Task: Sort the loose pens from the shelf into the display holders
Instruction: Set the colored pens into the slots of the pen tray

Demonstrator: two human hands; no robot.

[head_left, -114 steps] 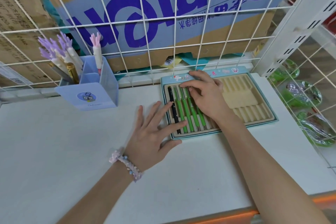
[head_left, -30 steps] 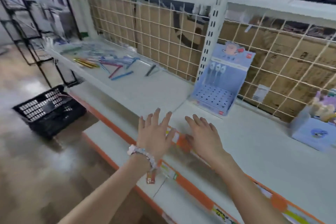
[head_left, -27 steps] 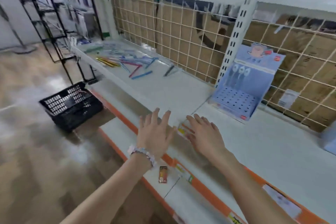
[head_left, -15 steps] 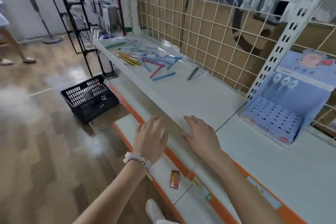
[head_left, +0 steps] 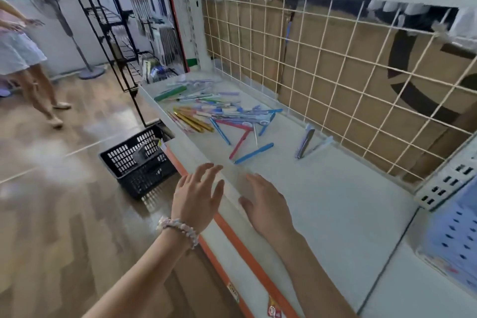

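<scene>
Head view: left hand [head_left: 197, 195] spread flat, fingers apart, empty, hovering over the orange front edge [head_left: 233, 237] of the white shelf [head_left: 343, 204]. Beaded bracelet [head_left: 179, 228] on its wrist. Right hand [head_left: 265, 206] also open and empty, palm down, low over the bare shelf surface just beside the left; whether touching, cannot tell.

Loose pens [head_left: 219, 113] heaped farther along the same shelf, well apart from both hands: gold pens [head_left: 192, 120] at the front edge of the heap, a green one [head_left: 170, 93] at the far end, blue and pink ones crossed in the middle. Nearest the hands, one blue pen [head_left: 254, 153] beside a pink pen [head_left: 240, 143]. Two or three more pens [head_left: 307, 141] off to the right, near the wire grid back [head_left: 335, 64], with cardboard behind the grid.

Blue perforated display holder [head_left: 454, 240] at the right border, on the next shelf section, only partly in view; nothing visible in the holes that show.

Black plastic basket [head_left: 139, 162] on the wooden floor below the shelf, something dark inside, too blurred to name. Black wire rack [head_left: 113, 23] and a standing fan [head_left: 49, 5] beyond, and another person's legs [head_left: 38, 90] at the left border.
</scene>
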